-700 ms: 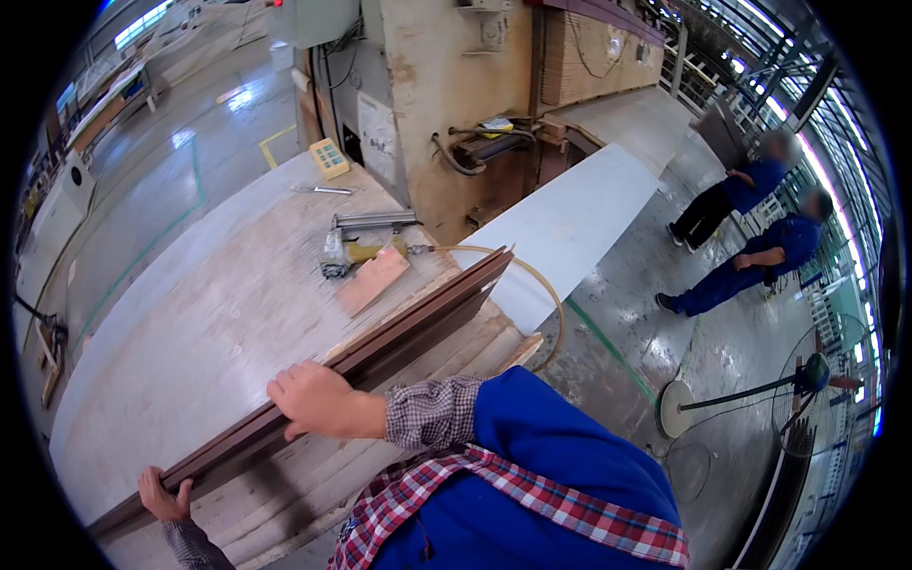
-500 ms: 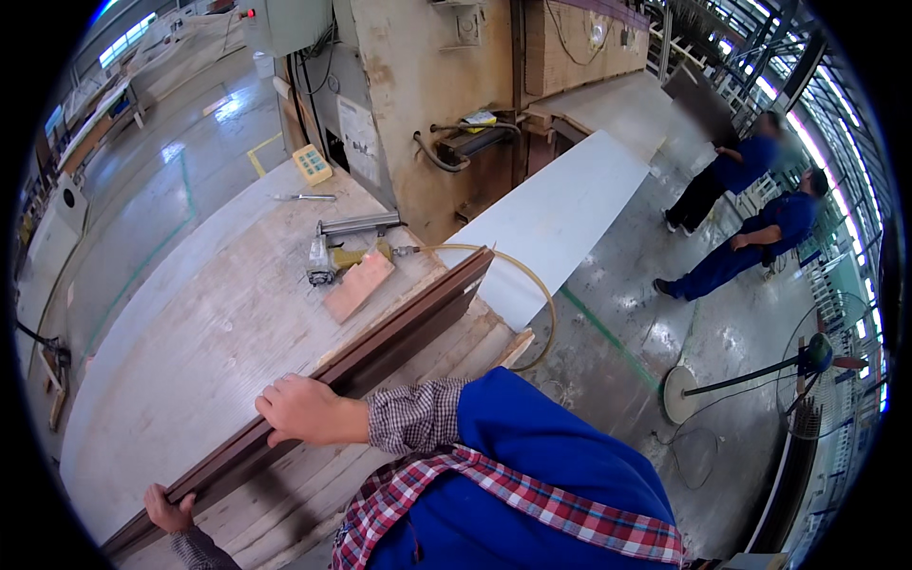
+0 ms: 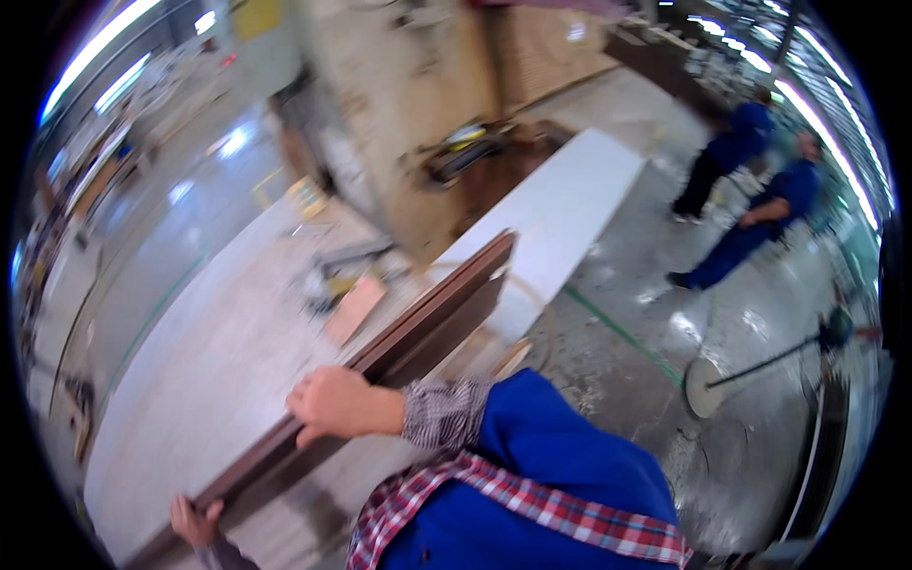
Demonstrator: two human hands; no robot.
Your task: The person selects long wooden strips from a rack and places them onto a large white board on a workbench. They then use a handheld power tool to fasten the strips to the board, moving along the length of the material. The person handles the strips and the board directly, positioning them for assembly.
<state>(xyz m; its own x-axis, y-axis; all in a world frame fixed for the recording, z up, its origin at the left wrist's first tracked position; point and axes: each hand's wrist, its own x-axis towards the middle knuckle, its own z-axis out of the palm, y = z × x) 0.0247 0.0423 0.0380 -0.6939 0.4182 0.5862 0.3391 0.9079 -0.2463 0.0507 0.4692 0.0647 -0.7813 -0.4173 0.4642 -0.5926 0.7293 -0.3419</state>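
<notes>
Left hand (image 3: 197, 522) and right hand (image 3: 344, 403) grip the brown panel (image 3: 432, 319) along its upper edge, far end jutting past the right!

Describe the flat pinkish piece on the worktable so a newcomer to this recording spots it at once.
Start at the big pale worktable and find the long brown board running along its near side. Just beyond the board, next to a blurred greyish tool, lies the pinkish piece. Flat and roughly rectangular, it stands apart from that tool by its plain pink surface.
</notes>
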